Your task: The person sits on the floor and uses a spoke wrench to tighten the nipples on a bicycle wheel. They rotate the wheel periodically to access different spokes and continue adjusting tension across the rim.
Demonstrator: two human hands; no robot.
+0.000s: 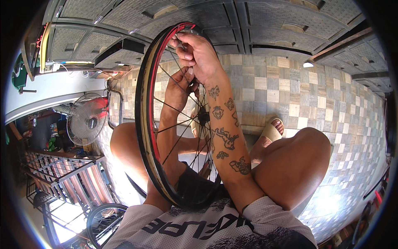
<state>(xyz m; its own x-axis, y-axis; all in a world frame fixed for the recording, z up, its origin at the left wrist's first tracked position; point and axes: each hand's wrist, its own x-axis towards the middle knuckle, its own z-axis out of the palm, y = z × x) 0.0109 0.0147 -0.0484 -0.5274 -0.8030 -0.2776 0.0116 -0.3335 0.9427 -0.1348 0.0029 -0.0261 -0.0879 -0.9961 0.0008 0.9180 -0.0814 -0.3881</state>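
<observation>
A bicycle wheel [156, 141] with a black and red rim and thin dark spokes stands upright between my knees, its lower edge against my lap. At the top, my right hand [198, 56] is closed, with thumb and fingertips pinched on a spoke close to the inner rim. My left hand [179, 88] sits just below it, its forearm seen through the spokes. Its fingers are bent together around a spoke, partly covered by my right hand and wrist. The dark hub [203, 116] is in the wheel's middle, beside my right forearm.
Grey plastic drawers [286, 29] line the far side. A standing fan [86, 120] is at the left, with a metal rack [62, 170] nearer me. Another bicycle wheel [105, 224] is at lower left. My sandaled foot [273, 129] rests on the checkered floor [265, 83].
</observation>
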